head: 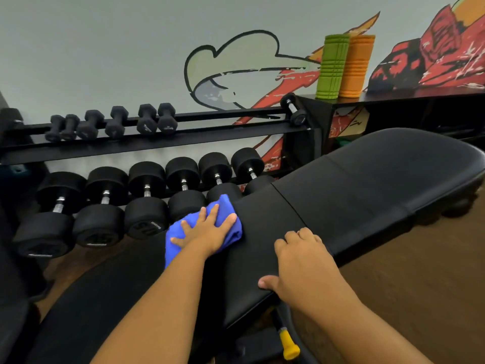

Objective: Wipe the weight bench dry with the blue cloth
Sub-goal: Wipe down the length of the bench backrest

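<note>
Closest in, at about 6 o'clock, a yellow knob [288, 346] sticks out under the weight bench [367, 185]. The right hand [304, 261] sits on the near edge of the black pad. Its fingers [301, 236] are curled over the edge and its thumb lies on top, so it is holding the bench.

A little farther, at about 9 o'clock from that hand, the left hand [207, 231] lies flat on the blue cloth [178, 240]. Its fingers are spread out straight and press the cloth down on the far side of the pad. Part of the cloth hangs over that side.

Behind the bench, at 10 o'clock, big black dumbbells [105, 206] sit in a row on a rack [157, 139]. Small dumbbells [115, 122] sit on the rail above. Far off, at 1 o'clock, a green foam roller [331, 67] and an orange foam roller [356, 67] stand side by side, touching, on a black shelf [409, 97] by the painted wall [105, 48].
</note>
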The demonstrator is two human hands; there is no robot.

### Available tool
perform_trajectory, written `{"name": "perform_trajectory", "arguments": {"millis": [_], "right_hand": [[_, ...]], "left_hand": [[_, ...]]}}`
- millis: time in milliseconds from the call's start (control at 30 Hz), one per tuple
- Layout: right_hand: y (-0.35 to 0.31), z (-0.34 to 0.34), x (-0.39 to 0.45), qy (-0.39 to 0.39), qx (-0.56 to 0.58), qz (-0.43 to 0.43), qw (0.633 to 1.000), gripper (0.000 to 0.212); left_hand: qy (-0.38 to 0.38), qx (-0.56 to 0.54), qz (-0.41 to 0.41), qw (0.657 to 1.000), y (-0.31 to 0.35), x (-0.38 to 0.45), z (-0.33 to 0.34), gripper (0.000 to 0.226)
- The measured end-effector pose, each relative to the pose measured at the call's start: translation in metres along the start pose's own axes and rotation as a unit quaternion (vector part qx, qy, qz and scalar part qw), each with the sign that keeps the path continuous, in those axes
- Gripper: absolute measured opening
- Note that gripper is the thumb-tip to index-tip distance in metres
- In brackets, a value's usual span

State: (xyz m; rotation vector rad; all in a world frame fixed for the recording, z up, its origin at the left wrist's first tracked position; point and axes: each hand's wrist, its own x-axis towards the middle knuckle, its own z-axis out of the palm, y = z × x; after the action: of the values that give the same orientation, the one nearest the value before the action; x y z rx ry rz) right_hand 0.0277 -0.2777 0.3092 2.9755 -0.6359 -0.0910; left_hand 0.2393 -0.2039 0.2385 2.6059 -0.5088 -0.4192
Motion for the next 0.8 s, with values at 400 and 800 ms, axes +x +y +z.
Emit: {"name": "perform_trajectory", "arguments": {"millis": [400,800], "right_hand": [[-0.017,-0.01,0.017,-0.06,-0.046,0.021,0.997,0.069],[-0.015,-0.008,0.018,-0.053,-0.051,0.027,0.997,0.066]], "left_hand": [[-0.004,0.004,-0.019,1.0,-0.021,-0.037,0.005,0.068],[0.005,0.001,0.025,1.0,-0.03,-0.035,0.011,0.066]]}}
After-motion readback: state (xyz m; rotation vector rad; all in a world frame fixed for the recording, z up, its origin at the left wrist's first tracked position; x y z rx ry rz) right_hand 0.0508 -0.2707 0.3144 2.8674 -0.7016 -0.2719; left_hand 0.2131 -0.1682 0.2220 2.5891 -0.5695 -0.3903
